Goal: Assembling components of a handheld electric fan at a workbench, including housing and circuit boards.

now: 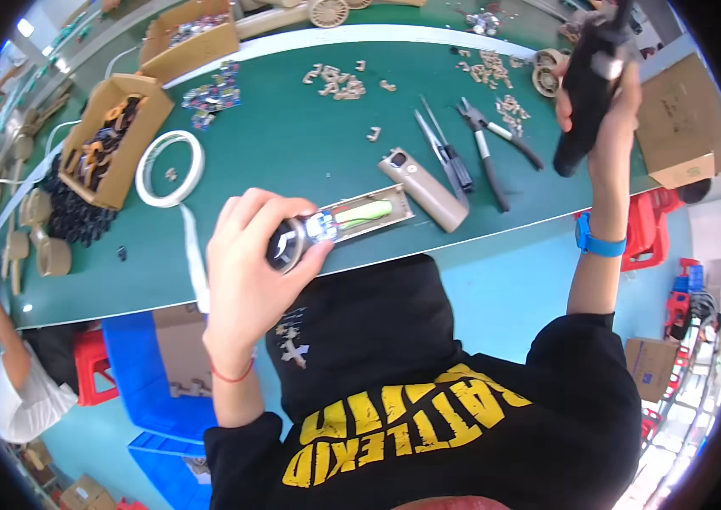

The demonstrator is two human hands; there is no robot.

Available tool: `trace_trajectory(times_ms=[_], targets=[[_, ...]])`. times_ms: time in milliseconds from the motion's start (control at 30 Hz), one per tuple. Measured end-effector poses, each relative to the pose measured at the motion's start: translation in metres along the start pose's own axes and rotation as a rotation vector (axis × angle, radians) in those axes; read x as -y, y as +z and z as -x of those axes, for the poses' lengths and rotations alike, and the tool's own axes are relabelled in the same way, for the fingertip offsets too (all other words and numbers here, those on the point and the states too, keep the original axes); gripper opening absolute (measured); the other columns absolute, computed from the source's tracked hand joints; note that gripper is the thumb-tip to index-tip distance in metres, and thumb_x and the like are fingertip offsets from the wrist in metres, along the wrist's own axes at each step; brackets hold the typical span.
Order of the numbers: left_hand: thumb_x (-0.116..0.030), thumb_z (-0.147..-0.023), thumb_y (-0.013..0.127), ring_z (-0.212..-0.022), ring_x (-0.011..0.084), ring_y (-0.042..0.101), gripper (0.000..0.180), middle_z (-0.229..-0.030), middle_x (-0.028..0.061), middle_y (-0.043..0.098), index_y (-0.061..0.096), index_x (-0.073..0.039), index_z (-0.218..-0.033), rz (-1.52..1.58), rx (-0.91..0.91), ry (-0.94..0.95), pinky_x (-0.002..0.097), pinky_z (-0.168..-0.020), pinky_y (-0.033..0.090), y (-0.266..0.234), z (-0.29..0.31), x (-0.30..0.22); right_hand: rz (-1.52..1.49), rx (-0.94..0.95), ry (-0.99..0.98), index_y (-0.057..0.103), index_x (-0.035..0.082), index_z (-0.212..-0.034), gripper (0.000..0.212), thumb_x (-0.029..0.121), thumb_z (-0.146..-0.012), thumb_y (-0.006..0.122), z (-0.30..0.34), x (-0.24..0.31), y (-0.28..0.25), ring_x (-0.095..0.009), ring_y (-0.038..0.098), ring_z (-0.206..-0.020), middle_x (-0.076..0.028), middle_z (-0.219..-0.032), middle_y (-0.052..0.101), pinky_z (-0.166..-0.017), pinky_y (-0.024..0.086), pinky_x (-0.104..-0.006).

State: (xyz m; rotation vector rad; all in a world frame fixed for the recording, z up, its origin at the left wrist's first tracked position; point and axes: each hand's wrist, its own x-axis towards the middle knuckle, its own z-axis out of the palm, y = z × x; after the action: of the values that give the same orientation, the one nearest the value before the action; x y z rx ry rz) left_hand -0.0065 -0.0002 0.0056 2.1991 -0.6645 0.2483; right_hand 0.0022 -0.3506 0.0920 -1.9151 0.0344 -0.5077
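Observation:
My left hand (258, 246) is closed round the dark round end of an open beige device casing (403, 201). Inside the casing lie a green battery (366, 213) and a small circuit board (321, 226) beside my fingertips. Just to its right a smooth beige casing cover (425, 190) rests on the table. Raised over the right end of the table, my right hand (614, 115) grips a black electric screwdriver (586, 98), slightly blurred. Its thin upper end runs out of view at the top.
Tweezers (439, 144) and cutting pliers (486, 157) lie right of the cover. A tape roll (170, 168) and a parts box (114, 140) stand left. Small beige pieces (339, 82) are scattered behind. A cardboard box (684, 119) is at right. Another person's arm (2, 310) shows far left.

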Motion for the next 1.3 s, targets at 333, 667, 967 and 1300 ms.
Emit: trace_trajectory(times_ms=[333, 667, 967, 1300], targets=[[-0.007, -0.062, 0.082, -0.082, 0.0256, 0.057, 0.033, -0.088, 0.0048, 0.06, 0.068, -0.01, -0.092, 0.058, 0.101, 0.009, 0.0351, -0.071, 0.048, -0.002, -0.009, 0.005, 0.947, -0.245, -0.22, 0.06, 0.001, -0.123, 0.044, 0.036, -0.098, 0.058, 0.007, -0.109, -0.07, -0.025, 0.06, -0.108, -0.017, -0.115, 0.064, -0.095, 0.043, -0.0322], [-0.007, -0.061, 0.082, -0.082, 0.0249, 0.056, 0.035, -0.089, 0.0041, 0.06, 0.069, -0.011, -0.093, 0.039, 0.127, -0.02, 0.0351, -0.07, 0.048, -0.003, -0.009, 0.005, 0.683, 0.534, -0.161, 0.064, 0.01, -0.111, 0.036, 0.012, -0.077, 0.076, 0.07, -0.017, 0.076, -0.03, 0.062, -0.086, -0.008, -0.103, 0.062, -0.074, 0.052, -0.036], [-0.006, -0.061, 0.081, -0.084, 0.0244, 0.057, 0.034, -0.09, 0.0027, 0.061, 0.069, -0.011, -0.092, 0.064, 0.095, -0.023, 0.0343, -0.07, 0.049, -0.003, -0.008, 0.006, 0.219, 0.346, 0.173, 0.055, 0.004, -0.125, 0.032, 0.008, -0.093, 0.051, 0.069, -0.022, 0.089, -0.015, 0.06, -0.078, -0.007, -0.092, 0.058, -0.07, 0.049, -0.0281], [-0.005, -0.055, 0.081, -0.086, 0.0254, 0.059, 0.037, -0.089, 0.0067, 0.063, 0.07, -0.007, -0.09, 0.064, 0.071, -0.005, 0.0353, -0.073, 0.048, -0.002, -0.005, 0.008, -0.36, 0.458, 0.522, 0.052, 0.004, -0.12, 0.023, 0.02, -0.104, 0.046, 0.061, -0.025, 0.097, -0.008, 0.055, -0.059, -0.005, -0.081, 0.061, -0.054, 0.044, -0.0208]])
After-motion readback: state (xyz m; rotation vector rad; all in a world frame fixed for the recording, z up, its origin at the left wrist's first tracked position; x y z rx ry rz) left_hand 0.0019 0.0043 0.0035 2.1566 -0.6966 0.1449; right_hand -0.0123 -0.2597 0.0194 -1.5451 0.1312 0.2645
